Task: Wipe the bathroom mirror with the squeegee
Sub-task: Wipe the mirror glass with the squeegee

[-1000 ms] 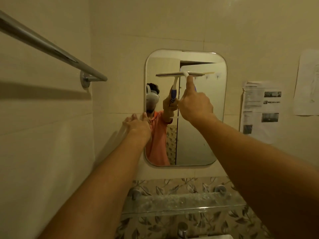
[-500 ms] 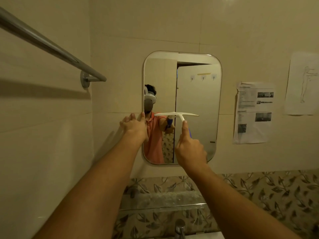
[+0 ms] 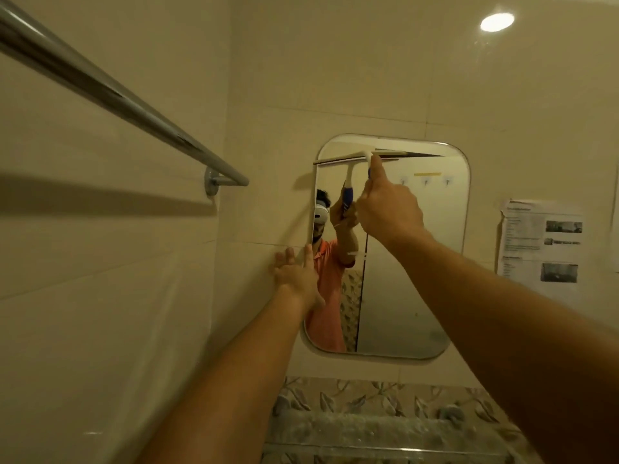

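- Now the squeegee (image 3: 341,159) sits high on the mirror (image 3: 412,279), its blade lying nearly level against the glass just under the top edge. Its left end reaches the mirror's left edge.
- The right hand (image 3: 388,209) grips the handle with curled fingers, the forefinger stretched up along it towards the blade. Most of the handle is hidden behind the hand.
- The left hand (image 3: 296,274) rests flat on the wall, fingers straight, touching the mirror's left edge about halfway down. It holds nothing.
- This looks like the top of a downward stroke over the left part of the glass.
- The next move calls for a steady pull straight down, with even pressure so the blade stays flat and leaves no streaks. The right strip, beyond the blade's reach, would likely need its own pass.
- Round about are a towel rail (image 3: 110,92) on the left wall, papers (image 3: 542,249) stuck right of the mirror, and a shelf (image 3: 385,430) below.
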